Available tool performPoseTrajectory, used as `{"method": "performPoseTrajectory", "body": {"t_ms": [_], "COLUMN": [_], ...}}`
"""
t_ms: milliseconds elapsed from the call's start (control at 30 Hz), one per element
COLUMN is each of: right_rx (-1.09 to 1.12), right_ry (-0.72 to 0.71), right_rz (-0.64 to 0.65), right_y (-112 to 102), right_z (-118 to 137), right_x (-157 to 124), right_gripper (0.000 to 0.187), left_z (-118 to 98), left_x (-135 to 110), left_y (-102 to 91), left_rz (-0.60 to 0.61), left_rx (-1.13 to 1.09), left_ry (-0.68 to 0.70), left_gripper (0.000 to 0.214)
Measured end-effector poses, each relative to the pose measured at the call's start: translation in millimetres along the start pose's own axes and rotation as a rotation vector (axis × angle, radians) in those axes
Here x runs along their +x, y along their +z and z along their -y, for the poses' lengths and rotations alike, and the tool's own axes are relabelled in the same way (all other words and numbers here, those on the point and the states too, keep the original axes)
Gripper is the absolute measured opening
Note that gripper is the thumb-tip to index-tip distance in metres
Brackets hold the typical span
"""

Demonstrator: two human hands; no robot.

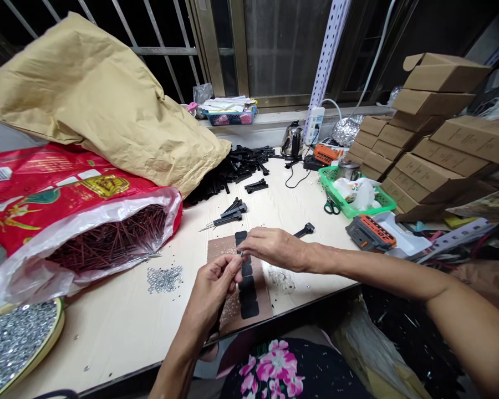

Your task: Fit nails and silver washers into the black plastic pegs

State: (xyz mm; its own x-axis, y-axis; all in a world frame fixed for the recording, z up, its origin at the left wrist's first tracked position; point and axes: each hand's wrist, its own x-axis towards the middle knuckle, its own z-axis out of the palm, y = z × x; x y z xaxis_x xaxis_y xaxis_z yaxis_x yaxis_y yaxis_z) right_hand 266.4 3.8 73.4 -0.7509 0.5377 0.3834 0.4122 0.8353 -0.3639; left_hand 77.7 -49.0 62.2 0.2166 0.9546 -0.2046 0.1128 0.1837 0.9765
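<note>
My left hand and my right hand meet over a brown board near the table's front edge. Both pinch a tiny metal piece between fingertips; what it is I cannot make out. A black slotted strip lies along the board under the hands. A small heap of shiny metal nuts lies to the left of the board. Assembled black clips with pins lie just beyond, and one black clip sits past my right hand.
A red bag of thin dark rods lies open at left under a tan paper sack. A round tray of metal bits sits front left. Loose black parts, a green basket and stacked cartons stand behind and right.
</note>
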Motion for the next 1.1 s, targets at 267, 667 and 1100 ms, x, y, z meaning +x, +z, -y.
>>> {"method": "performPoseTrajectory", "body": {"t_ms": [267, 667, 1100], "right_rx": [-0.218, 0.873, 1.064], "right_ry": [-0.139, 0.405, 0.510], "right_rz": [0.116, -0.120, -0.305], "right_y": [7, 21, 47], "right_z": [0, 14, 43], "right_x": [-6, -12, -12], "right_gripper": [0.033, 0.028, 0.026], "left_z": [-2, 4, 9], "left_x": [-5, 2, 5], "left_y": [-2.6, 6.6, 18.7], "left_rz": [0.029, -0.177, -0.401], "left_rx": [0.310, -0.254, -0.491], "left_ry": [0.203, 0.185, 0.265], "left_gripper": [0.027, 0.019, 0.016]}}
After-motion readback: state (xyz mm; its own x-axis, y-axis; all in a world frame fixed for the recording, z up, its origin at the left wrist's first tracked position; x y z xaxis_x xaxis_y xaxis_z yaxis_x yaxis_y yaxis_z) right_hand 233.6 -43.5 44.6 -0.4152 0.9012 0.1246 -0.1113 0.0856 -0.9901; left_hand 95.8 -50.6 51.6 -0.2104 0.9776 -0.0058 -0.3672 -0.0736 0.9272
